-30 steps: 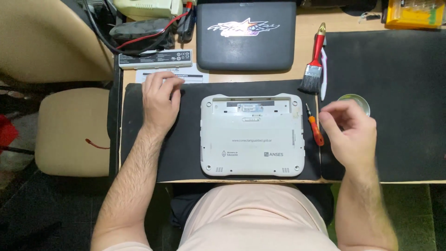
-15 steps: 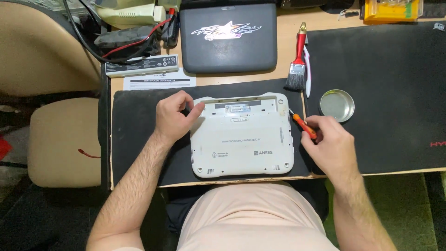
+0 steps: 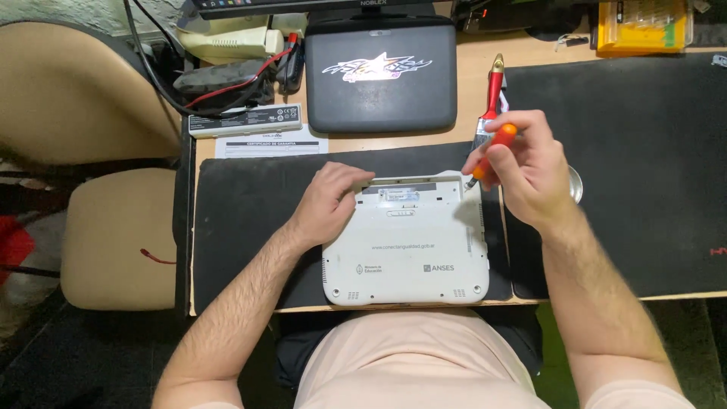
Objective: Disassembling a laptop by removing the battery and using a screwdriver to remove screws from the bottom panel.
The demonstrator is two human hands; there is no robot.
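A small white laptop [image 3: 413, 250] lies upside down on a black mat [image 3: 250, 220] at the desk's front edge. My left hand [image 3: 329, 201] rests on its upper left corner, fingers spread over the edge. My right hand [image 3: 526, 167] grips an orange-handled screwdriver [image 3: 496, 144], its tip pointing down at the laptop's upper right corner. A round metal dish [image 3: 575, 184] is mostly hidden behind my right hand.
A dark grey closed laptop [image 3: 379, 72] sits behind the white one. A red-handled brush [image 3: 491, 95] lies beside it. A long battery [image 3: 244, 120] and a paper sheet [image 3: 269, 144] lie at the left. A large black mat [image 3: 644, 151] covers the right; a beige chair [image 3: 113, 235] stands left.
My right hand picked the screwdriver up off the mat and raised it to the white laptop's upper right corner. My left hand stays on the upper left corner.
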